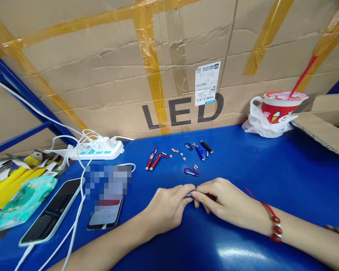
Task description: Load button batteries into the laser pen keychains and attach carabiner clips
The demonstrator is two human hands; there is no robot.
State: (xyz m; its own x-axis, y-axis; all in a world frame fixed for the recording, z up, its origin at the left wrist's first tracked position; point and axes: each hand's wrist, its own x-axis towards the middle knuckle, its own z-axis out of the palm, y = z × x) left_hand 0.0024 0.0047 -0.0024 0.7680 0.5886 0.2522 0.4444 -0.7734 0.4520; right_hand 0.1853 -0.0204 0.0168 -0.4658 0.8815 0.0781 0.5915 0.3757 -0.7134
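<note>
My left hand (169, 205) and my right hand (222, 197) meet above the blue table, fingers pinched together. Between their fingertips sits a small dark piece with a shiny metallic part (190, 195), mostly covered, so its kind is hard to make out. Just beyond lie a purple carabiner (191, 172) and a small silver piece (196, 167). Farther back are two red mini flashlights with carabiners (155, 162), several button cells (181, 154), a black carabiner (188, 146), a blue mini flashlight (200, 153) and a black tube (206, 146).
Left of my hands lie a phone (106, 218), a second phone (52, 212), white cables and a power strip (101, 150). A teal packet (22, 203) is at the far left. A red cup (279, 109) in a plastic bag stands back right, beside an open carton (324, 124).
</note>
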